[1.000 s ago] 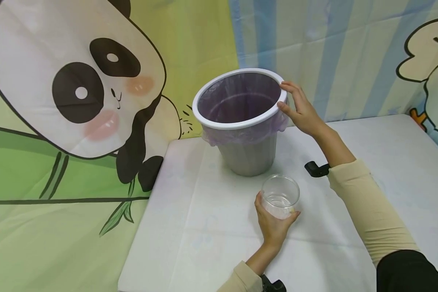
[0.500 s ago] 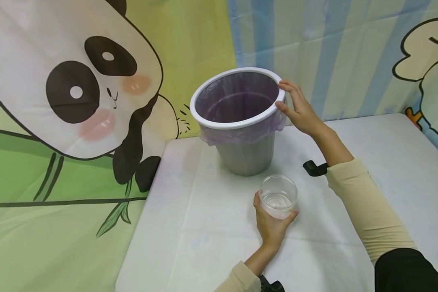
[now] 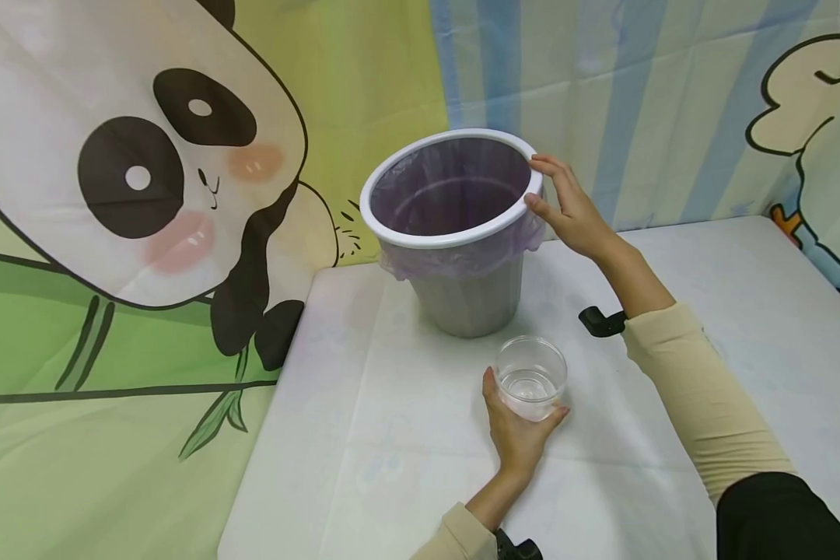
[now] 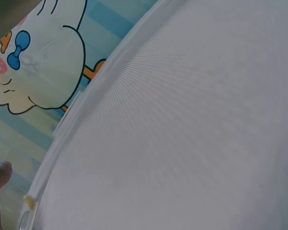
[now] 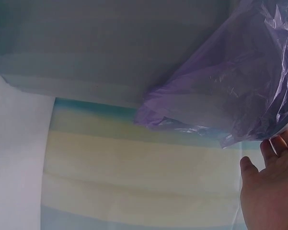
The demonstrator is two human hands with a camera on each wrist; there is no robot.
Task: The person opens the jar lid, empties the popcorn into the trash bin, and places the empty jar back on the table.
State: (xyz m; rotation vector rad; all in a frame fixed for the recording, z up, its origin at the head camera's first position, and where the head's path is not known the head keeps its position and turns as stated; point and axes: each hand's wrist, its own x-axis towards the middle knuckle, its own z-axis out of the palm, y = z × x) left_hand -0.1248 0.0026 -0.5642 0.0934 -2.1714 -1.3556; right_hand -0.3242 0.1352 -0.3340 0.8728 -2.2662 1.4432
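Observation:
A grey trash bin (image 3: 468, 299) with a white rim stands toward the back of the table, lined with a purple plastic bag (image 5: 206, 91) folded over the rim. My right hand (image 3: 571, 208) rests its fingertips and thumb on the right side of that rim. In the right wrist view, the fingers (image 5: 267, 152) touch the rim by the hanging bag. Nearer the front, a clear, straight-sided glass cup (image 3: 530, 377) is upright, its open top facing up. My left hand (image 3: 518, 439) holds it from the near side, thumb on the right, fingers round the left.
Under both things lies a white-covered table (image 3: 392, 467), its left edge at mid-view. Behind it hang cloth backdrops with a panda (image 3: 189, 155) and blue stripes. A black wrist device (image 3: 602, 321) sits on the right wrist, another (image 3: 519, 547) on the left.
The scene has drifted slightly left in the head view. Both hands keep their places on the bin rim and the glass cup.

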